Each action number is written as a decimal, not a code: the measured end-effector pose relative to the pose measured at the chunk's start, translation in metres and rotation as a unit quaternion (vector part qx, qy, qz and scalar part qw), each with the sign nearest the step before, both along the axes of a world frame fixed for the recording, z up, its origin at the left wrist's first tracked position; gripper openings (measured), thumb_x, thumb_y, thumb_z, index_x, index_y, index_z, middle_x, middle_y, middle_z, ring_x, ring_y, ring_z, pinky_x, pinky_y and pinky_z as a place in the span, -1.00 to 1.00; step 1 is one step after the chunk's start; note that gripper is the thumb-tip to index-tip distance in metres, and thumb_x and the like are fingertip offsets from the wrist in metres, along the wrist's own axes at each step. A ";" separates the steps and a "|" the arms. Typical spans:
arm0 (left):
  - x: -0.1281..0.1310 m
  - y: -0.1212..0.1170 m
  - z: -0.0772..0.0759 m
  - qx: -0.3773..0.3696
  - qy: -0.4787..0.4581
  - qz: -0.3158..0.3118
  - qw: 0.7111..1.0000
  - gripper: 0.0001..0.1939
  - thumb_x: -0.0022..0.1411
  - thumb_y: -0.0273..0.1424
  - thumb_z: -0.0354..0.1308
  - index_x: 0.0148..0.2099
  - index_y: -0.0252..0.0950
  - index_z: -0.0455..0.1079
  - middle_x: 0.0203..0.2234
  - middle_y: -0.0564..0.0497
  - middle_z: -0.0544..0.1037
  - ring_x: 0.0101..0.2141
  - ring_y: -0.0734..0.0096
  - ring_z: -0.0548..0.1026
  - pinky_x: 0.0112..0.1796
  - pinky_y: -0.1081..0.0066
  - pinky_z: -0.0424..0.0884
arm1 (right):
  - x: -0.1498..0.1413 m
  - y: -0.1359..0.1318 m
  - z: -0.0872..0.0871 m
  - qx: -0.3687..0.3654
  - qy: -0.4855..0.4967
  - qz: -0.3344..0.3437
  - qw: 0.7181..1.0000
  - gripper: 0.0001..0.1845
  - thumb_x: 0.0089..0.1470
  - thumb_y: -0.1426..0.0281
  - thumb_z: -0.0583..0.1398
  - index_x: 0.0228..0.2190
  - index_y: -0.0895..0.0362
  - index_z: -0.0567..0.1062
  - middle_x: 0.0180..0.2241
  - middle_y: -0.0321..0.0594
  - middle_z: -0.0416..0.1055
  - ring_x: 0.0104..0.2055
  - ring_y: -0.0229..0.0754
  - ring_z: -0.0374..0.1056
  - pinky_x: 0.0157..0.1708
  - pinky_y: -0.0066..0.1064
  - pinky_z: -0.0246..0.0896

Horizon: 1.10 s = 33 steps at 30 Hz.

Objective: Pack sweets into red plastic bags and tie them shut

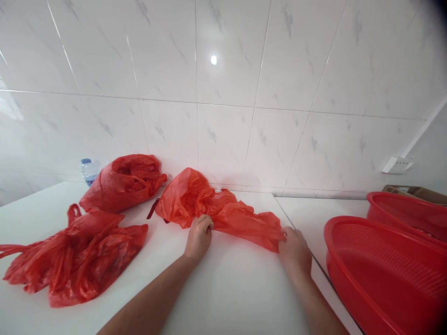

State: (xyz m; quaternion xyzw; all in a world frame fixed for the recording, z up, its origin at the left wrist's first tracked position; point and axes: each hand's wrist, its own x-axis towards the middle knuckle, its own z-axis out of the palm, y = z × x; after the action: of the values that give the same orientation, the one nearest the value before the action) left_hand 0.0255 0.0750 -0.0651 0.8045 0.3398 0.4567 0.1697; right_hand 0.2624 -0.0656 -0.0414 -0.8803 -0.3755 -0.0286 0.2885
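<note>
A crumpled red plastic bag stretches across the white table between my two hands. My left hand is closed on its front edge near the middle. At the bag's right end, my right hand pinches the plastic, pulling that part out fairly flat. The bag's left part is puffed up and bunched. Dark red strips lie by its left side, partly under it.
Another red bag lies crumpled at the left, with a fuller red bag behind it. A water bottle stands near the tiled wall. Red perforated baskets occupy the right side, a cardboard box behind them.
</note>
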 end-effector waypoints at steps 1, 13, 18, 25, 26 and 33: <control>0.000 -0.001 0.001 0.000 0.009 0.005 1.000 -0.75 -0.08 -0.70 -0.17 -0.50 -0.24 0.14 -0.48 0.05 0.32 -0.41 0.40 0.30 -0.33 0.41 0.23 | 0.002 -0.001 0.000 0.011 0.038 -0.019 0.999 -0.68 0.01 0.46 0.01 -0.17 0.04 0.37 -0.14 -0.20 0.38 -0.23 -0.16 0.32 -0.46 -0.44 0.06; 0.006 -0.011 0.003 -0.084 0.087 0.019 0.993 -0.74 -0.01 -0.37 0.20 -0.20 -0.21 0.34 -0.54 0.08 0.43 -0.48 0.34 0.38 -0.44 0.41 0.20 | 0.002 0.006 -0.014 0.166 0.233 0.070 0.956 -0.77 -0.05 0.25 0.09 -0.31 0.05 0.41 -0.41 -0.28 0.45 -0.44 -0.19 0.30 -0.48 -0.41 0.17; 0.005 -0.008 0.001 -0.110 0.071 0.000 0.991 -0.93 0.00 -0.45 0.16 -0.50 -0.22 0.34 -0.58 0.10 0.44 -0.50 0.39 0.36 -0.44 0.43 0.15 | 0.011 0.014 -0.022 0.309 0.469 0.083 0.823 -0.48 -0.27 0.36 0.22 -0.16 0.10 0.33 -0.37 -0.23 0.44 -0.37 -0.14 0.40 -0.39 -0.32 0.32; 0.006 -0.008 -0.002 -0.175 -0.037 0.001 0.984 -0.85 0.11 -0.38 0.06 -0.50 -0.24 0.31 -0.59 0.11 0.38 -0.52 0.46 0.30 -0.49 0.48 0.15 | 0.026 0.013 -0.017 0.270 0.486 0.108 0.824 -0.77 -0.26 0.25 0.19 -0.50 0.12 0.38 -0.50 -0.22 0.41 -0.42 -0.13 0.37 -0.46 -0.34 0.29; 0.007 -0.007 -0.002 -0.184 -0.058 0.000 0.981 -0.85 0.12 -0.36 0.06 -0.49 -0.25 0.30 -0.57 0.11 0.38 -0.50 0.46 0.31 -0.47 0.49 0.18 | 0.027 0.011 -0.016 0.257 0.473 0.104 0.837 -0.77 -0.24 0.22 0.19 -0.52 0.12 0.38 -0.52 -0.23 0.40 -0.45 -0.14 0.35 -0.50 -0.35 0.26; 0.010 -0.010 0.005 -0.279 -0.173 -0.048 0.943 -0.71 0.19 -0.13 -0.03 -0.40 -0.25 0.21 -0.55 0.14 0.31 -0.57 0.54 0.29 -0.53 0.51 0.32 | 0.015 -0.001 0.003 0.207 0.188 0.027 0.960 -0.58 -0.16 0.24 0.19 -0.20 0.11 0.44 -0.21 -0.15 0.39 -0.23 -0.05 0.32 -0.38 -0.34 0.20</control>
State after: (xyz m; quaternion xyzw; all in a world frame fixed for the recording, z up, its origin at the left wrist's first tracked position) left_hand 0.0356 0.0651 -0.0598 0.6484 0.3804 0.4673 0.4654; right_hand 0.2778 -0.0662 -0.0388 -0.7805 -0.3243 0.0680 0.5302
